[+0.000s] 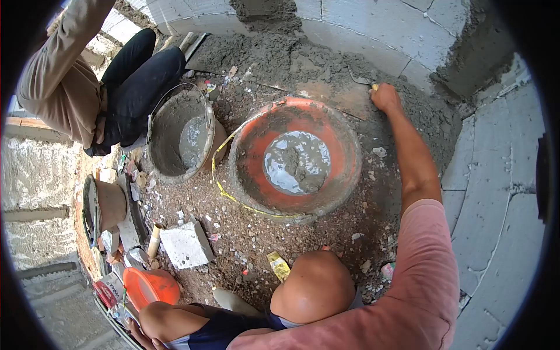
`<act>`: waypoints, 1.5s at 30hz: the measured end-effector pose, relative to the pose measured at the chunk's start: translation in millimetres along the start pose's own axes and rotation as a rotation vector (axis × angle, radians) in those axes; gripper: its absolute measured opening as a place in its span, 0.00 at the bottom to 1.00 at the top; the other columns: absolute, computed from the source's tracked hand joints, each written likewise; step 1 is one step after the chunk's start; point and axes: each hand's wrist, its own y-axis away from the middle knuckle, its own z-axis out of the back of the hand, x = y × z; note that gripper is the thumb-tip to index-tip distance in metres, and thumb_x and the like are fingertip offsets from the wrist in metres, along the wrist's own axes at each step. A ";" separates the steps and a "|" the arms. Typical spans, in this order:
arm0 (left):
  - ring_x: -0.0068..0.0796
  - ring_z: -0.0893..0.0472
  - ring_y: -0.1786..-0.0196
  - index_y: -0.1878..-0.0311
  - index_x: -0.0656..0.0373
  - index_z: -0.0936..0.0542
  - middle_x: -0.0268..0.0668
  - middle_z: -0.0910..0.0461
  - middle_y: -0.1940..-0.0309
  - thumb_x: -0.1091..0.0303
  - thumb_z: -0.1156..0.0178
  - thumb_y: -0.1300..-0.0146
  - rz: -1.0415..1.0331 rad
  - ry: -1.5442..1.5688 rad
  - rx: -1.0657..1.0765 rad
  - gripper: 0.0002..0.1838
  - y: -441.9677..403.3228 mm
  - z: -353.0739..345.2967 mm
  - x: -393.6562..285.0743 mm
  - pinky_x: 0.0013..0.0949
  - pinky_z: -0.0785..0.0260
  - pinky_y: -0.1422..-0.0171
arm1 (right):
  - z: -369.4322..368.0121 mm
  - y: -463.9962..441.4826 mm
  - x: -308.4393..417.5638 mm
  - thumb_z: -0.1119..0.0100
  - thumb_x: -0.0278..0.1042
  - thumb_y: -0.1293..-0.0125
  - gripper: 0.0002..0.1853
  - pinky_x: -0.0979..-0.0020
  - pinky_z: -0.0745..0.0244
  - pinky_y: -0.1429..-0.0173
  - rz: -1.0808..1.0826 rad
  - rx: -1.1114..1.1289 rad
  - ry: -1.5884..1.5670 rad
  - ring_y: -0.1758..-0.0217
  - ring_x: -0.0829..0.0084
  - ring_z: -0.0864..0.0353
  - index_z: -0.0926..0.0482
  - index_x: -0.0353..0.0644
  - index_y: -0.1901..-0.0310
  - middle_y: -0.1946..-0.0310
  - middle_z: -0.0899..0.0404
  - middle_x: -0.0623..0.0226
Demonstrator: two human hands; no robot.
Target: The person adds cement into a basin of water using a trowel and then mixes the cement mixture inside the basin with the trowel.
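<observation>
My right hand [385,98] is closed around the handle of a trowel [360,80], reaching out to the far right. The trowel's blade lies at the wet grey mortar [326,64] heaped along the foot of the block wall. In front of me a wide orange basin [344,128], its rim caked with mortar, holds some watery grey mix [297,160]. My left hand [143,337] is partly in view at the bottom left, beside my bent knee, its fingers stretched out and apart, with no object visible in them.
A mortar-coated bucket [160,143] stands left of the basin, near a seated co-worker [111,87]. Nearer me are a white block [186,245], a small orange bucket [163,286] and another bucket [108,201]. Block walls [373,29] enclose the back and right; rubble litters the ground.
</observation>
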 end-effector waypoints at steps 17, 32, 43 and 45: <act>0.52 0.36 0.25 0.24 0.67 0.40 0.57 0.37 0.27 0.49 0.56 0.20 -0.099 -0.095 -0.025 0.34 10.5 5.9 -6.5 0.47 0.47 0.21 | 101.0 73.8 -0.1 0.32 0.44 0.36 0.17 0.60 0.26 0.75 0.140 0.633 -0.249 0.78 0.64 0.19 0.19 0.34 0.64 0.76 0.20 0.60; 0.49 0.39 0.23 0.25 0.69 0.40 0.53 0.39 0.25 0.45 0.54 0.24 -0.013 -0.085 -0.037 0.39 5.6 7.4 -10.5 0.48 0.51 0.19 | 8.6 -82.4 70.0 0.35 0.47 0.33 0.21 0.58 0.27 0.77 0.027 0.548 -0.416 0.77 0.64 0.21 0.18 0.32 0.67 0.73 0.19 0.56; 0.46 0.42 0.21 0.24 0.69 0.40 0.51 0.39 0.24 0.41 0.55 0.27 0.061 -0.014 -0.054 0.42 6.9 1.4 -5.4 0.48 0.56 0.18 | 5.8 -33.3 43.5 0.36 0.52 0.36 0.25 0.50 0.25 0.46 0.322 0.065 -0.184 0.53 0.41 0.17 0.16 0.33 0.54 0.59 0.16 0.40; 0.46 0.43 0.21 0.24 0.69 0.40 0.51 0.40 0.24 0.40 0.55 0.28 0.088 0.020 -0.060 0.43 9.1 -3.3 -6.7 0.47 0.57 0.18 | 26.3 -9.7 37.2 0.35 0.52 0.36 0.25 0.49 0.26 0.47 0.408 0.041 -0.142 0.54 0.40 0.17 0.17 0.33 0.54 0.60 0.17 0.39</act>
